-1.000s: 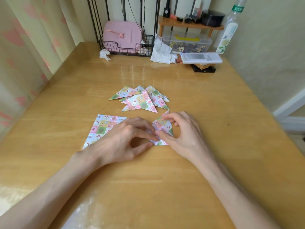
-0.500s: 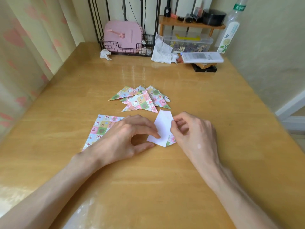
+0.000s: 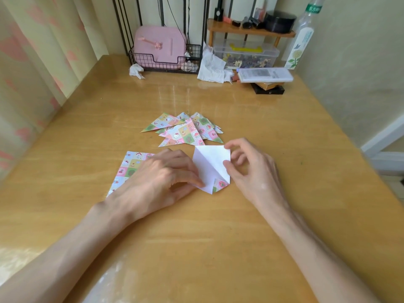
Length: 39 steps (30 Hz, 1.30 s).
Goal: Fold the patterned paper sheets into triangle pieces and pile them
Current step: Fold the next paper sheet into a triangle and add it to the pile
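The left hand (image 3: 161, 178) has bent fingers (image 3: 200, 183). Its pointer tip presses on the left edge of the sheet (image 3: 207, 165). The thumb sits close below it, so the two hold that edge. The right hand (image 3: 251, 171) has curled fingers too. Its thumb touches the right edge of the sheet and its pointer touches the top right corner, so the sheet is held between them. The other right fingers curl in the air and hold nothing.

The sheet lies on the table (image 3: 218, 237) between the two hands. Its white side is up, with one fold line running down it. A small patterned corner shows at the bottom.

Partly under the left hand lies a flat sheet (image 3: 131, 165), pattern side up. Just behind the sheet is the pile (image 3: 185, 130) of folded triangles.

Far back by the wall are a wire basket (image 3: 140, 60) with a pink box (image 3: 159, 44) in it, and a tall bottle (image 3: 302, 44).
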Available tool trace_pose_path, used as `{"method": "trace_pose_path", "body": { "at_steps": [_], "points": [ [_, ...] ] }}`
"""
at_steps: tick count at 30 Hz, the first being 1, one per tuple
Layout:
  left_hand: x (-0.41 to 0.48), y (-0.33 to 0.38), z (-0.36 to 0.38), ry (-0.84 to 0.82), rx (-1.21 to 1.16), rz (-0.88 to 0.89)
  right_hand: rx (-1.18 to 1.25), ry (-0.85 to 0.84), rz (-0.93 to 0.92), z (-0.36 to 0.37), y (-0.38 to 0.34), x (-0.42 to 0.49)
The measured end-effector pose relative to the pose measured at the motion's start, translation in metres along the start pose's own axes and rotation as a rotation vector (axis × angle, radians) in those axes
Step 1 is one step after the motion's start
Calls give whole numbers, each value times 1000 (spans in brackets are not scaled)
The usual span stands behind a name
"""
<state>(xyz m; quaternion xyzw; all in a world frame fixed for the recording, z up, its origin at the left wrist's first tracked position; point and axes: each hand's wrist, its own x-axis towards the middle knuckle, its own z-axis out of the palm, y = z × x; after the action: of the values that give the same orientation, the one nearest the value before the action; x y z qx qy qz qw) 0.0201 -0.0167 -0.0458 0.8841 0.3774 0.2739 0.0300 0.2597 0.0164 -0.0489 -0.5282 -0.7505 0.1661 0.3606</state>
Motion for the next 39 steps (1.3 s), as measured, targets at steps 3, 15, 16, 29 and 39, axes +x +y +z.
{"method": "trace_pose_path", "body": {
  "at_steps": [3, 15, 16, 29, 39],
  "points": [
    [-1, 1, -1, -32, -23, -6, -80, -49, -107, -2, 6, 2],
    [-4, 5, -3, -75, -12, -37, 46, -490, -231, -28, 3, 1],
    [-4, 5, -3, -68, -20, -47, 43, -503, -219, -28, 3, 2],
    [-3, 10, -3, -92, -131, -182, 7, -417, -243, -27, 8, 2],
    [-3, -2, 12, 6, -110, -392, 26, -415, -85, -19, 17, 4]
  ]
}}
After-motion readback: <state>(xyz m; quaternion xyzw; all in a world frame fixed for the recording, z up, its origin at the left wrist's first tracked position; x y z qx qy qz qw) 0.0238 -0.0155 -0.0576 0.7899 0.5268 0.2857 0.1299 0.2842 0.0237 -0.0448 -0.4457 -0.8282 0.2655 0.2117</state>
